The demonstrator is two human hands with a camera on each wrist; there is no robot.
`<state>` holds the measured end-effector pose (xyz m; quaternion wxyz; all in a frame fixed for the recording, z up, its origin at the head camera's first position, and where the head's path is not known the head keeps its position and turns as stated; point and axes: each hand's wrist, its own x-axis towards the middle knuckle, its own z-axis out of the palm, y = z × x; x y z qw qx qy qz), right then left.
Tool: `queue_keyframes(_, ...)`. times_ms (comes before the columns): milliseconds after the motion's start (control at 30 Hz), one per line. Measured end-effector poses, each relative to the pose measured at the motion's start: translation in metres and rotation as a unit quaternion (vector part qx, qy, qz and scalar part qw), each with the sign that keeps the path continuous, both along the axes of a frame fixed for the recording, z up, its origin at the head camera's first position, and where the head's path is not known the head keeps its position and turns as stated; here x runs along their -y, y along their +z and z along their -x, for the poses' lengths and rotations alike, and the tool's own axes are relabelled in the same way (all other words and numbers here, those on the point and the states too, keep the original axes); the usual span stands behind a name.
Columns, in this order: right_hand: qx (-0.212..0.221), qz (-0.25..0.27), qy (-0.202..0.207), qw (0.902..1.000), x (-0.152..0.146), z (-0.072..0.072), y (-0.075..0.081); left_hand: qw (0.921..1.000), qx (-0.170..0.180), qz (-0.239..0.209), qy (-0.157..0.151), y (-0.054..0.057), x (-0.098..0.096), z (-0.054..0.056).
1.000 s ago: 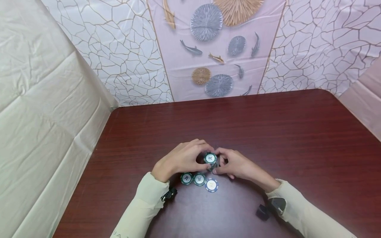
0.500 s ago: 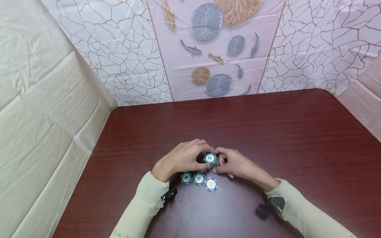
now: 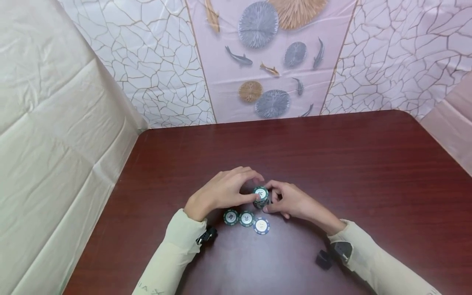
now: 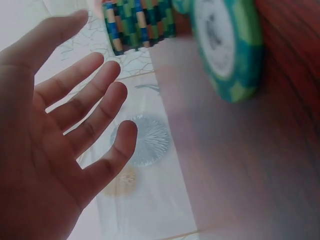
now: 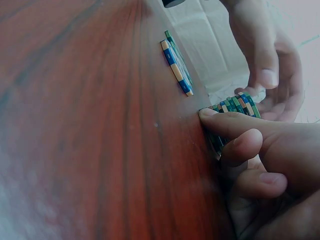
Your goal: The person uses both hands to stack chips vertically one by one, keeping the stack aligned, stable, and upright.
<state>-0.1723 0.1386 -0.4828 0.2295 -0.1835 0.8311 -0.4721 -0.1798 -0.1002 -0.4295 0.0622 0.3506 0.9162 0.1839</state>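
Observation:
A stack of poker chips [image 3: 263, 191], topped by a green one marked 20, stands on the table between both hands. My right hand [image 3: 296, 201] holds the stack low down, thumb on the near side and index finger on the far side. My left hand [image 3: 220, 191] is spread around the left of it, its thumb tip overlapping the top chip in the head view. In the left wrist view those fingers stand apart from the stack [image 4: 140, 25]. Green and blue edges alternate along the stack [image 5: 235, 104] in the right wrist view.
Two green chips lie side by side just nearer than the stack, a left chip [image 3: 230, 217] and a middle chip [image 3: 246, 218]. A blue chip [image 3: 261, 226] marked 10 lies at their right. The dark red table [image 3: 332, 147] meets a patterned cloth [image 3: 166, 61] behind.
The left hand has loosened from the stack, its fingers moving up and away to the left. The right hand keeps its hold. The view has shifted slightly.

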Motion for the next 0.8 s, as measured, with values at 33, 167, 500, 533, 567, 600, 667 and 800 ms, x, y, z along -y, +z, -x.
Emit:
queue_keyframes(33,-0.001,-0.001,0.000,1.0000,0.000,0.000,0.000,1.0000,0.002,-0.003,0.003,0.001,0.000,-0.001)
queue_keyframes(167,-0.002,0.004,0.001,1.0000,0.000,-0.001,-0.002,0.9998,0.012,-0.013,0.014,0.002,0.006,-0.005)
queue_keyframes(500,-0.001,0.012,0.000,0.9999,-0.001,0.002,-0.003,0.9959,0.084,-0.033,0.006,-0.006,0.040,-0.016)
queue_keyframes(533,0.000,0.012,0.000,0.9999,0.000,0.002,-0.003,0.9940,0.102,-0.039,0.001,-0.007,0.043,-0.016)
queue_keyframes(567,0.002,0.013,0.000,0.9999,0.000,0.002,-0.003,0.9913,0.123,-0.046,-0.004,-0.008,0.047,-0.017)
queue_keyframes(600,0.004,0.014,0.002,0.9999,0.000,0.002,-0.003,0.9879,0.145,-0.053,-0.009,-0.010,0.050,-0.017)
queue_keyframes(667,0.004,0.012,0.004,0.9999,0.000,0.001,-0.003,0.9805,0.184,-0.067,-0.017,-0.013,0.055,-0.017)
queue_keyframes(800,0.002,0.009,0.001,1.0000,-0.001,0.001,-0.001,0.9725,0.219,-0.073,-0.028,-0.017,0.060,-0.015)
